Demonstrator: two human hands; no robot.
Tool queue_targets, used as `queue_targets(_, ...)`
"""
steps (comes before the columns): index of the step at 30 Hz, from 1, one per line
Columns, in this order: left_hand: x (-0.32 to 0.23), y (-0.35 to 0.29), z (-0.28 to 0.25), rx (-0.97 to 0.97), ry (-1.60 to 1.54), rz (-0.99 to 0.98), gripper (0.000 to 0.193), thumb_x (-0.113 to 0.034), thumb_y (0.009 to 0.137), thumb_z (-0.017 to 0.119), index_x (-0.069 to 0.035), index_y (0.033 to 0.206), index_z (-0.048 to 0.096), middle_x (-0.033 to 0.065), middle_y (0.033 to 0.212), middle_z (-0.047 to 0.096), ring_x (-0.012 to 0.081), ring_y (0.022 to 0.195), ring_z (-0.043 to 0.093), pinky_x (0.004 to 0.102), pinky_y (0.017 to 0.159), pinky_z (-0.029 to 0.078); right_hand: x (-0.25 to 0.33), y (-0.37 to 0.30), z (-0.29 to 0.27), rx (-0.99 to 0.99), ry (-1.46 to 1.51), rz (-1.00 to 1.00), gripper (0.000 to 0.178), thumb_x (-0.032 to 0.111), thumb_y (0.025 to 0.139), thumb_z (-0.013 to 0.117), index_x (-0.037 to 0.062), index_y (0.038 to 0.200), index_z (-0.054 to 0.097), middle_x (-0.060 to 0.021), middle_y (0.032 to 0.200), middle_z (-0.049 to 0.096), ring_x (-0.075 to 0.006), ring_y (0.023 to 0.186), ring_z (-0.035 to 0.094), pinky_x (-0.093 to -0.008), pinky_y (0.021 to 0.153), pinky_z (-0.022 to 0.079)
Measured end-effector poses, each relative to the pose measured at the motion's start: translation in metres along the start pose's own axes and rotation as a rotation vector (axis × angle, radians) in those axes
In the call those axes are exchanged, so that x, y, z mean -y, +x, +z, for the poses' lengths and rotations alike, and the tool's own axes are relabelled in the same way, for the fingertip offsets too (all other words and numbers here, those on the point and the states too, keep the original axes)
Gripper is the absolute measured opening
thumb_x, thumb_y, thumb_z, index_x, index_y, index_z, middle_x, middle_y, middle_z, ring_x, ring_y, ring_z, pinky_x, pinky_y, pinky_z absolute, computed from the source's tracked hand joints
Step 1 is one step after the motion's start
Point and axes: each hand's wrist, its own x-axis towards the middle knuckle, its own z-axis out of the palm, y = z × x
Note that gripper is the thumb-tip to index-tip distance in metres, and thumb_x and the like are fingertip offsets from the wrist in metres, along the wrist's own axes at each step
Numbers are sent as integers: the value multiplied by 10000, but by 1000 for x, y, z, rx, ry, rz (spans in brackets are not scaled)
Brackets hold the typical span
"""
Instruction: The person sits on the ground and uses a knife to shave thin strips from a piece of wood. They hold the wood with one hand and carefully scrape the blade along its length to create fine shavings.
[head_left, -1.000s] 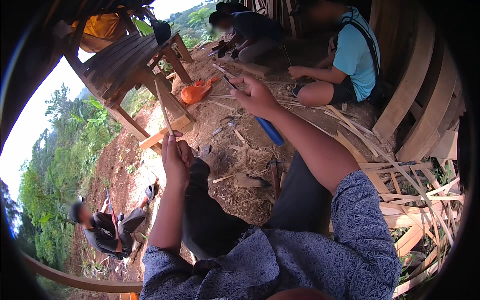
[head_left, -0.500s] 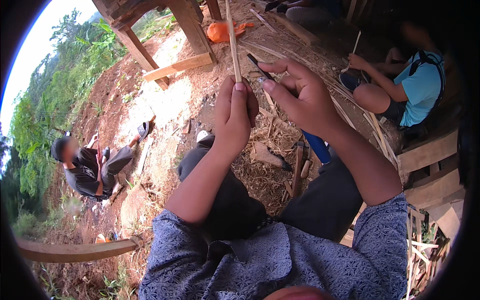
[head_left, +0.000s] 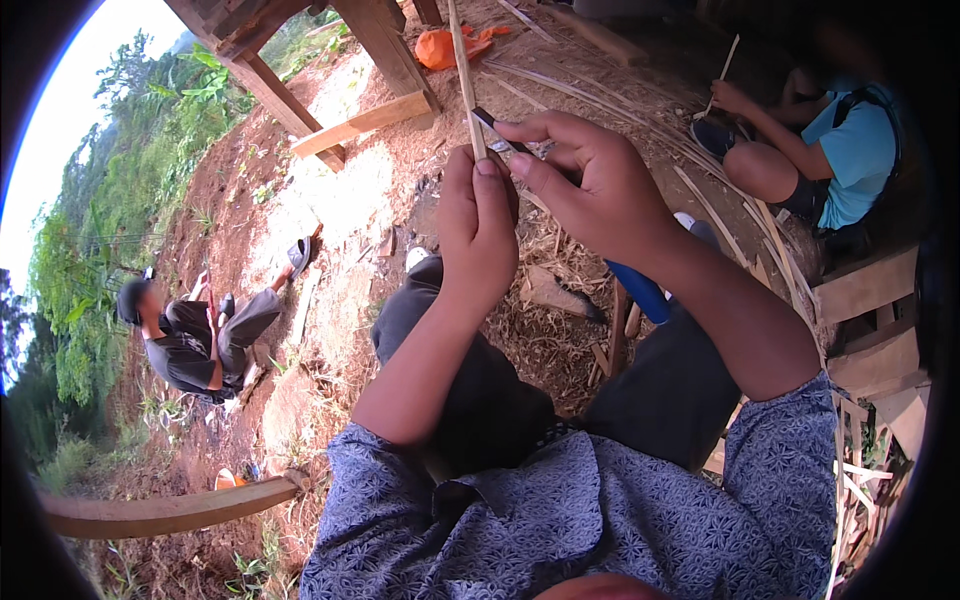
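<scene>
My left hand (head_left: pixel 478 225) is closed round the lower end of a thin, pale wooden strip (head_left: pixel 463 70), its thumb lying along the strip, which stands up past the top edge of the view. My right hand (head_left: pixel 605 185) pinches a narrow, flat black tool (head_left: pixel 488 121) between thumb and forefinger. The tool's tip meets the strip just above my left fingers, or lies right beside it; whether it is a blade I cannot make out. Under my right forearm a blue object (head_left: pixel 640 290) partly shows. A block of wood with a blackened end (head_left: pixel 555 293) lies on shavings between my legs.
Long wooden strips (head_left: pixel 600 100) and an orange bag (head_left: pixel 436 48) lie on the ground ahead. A timber frame (head_left: pixel 370 120) stands beyond. One person in dark clothes (head_left: pixel 190 350) sits at left, another in a light blue shirt (head_left: pixel 855 160) at right. Planks (head_left: pixel 868 285) stand close at right.
The black tool in my right hand has moved left, up to the wooden strip. The whole view has shifted slightly. Both hands keep their hold.
</scene>
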Motion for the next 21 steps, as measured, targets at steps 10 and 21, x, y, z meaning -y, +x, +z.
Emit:
queue_targets(10, -3, -3, 16, 27, -42, -68, 199, -174, 1065, 393, -39, 952, 486, 6, 695, 476, 71, 604, 433, 269, 544, 356, -4, -6, -6, -133, -23, -101, 254, 156, 967, 639, 19, 1179, 662, -77, 837, 721, -63, 596, 628, -236, 544, 471)
queue_targets(21, -1, -12, 27, 73, -76, -66, 240, -264, 1058, 354, -86, 931, 453, -16, 582, 391, 68, 473, 315, 250, 443, 271, -11, 23, -90, -498, 66, -13, 329, 237, 1007, 593, 70, 1290, 573, 35, 640, 517, -19, 497, 455, -205, 444, 377)
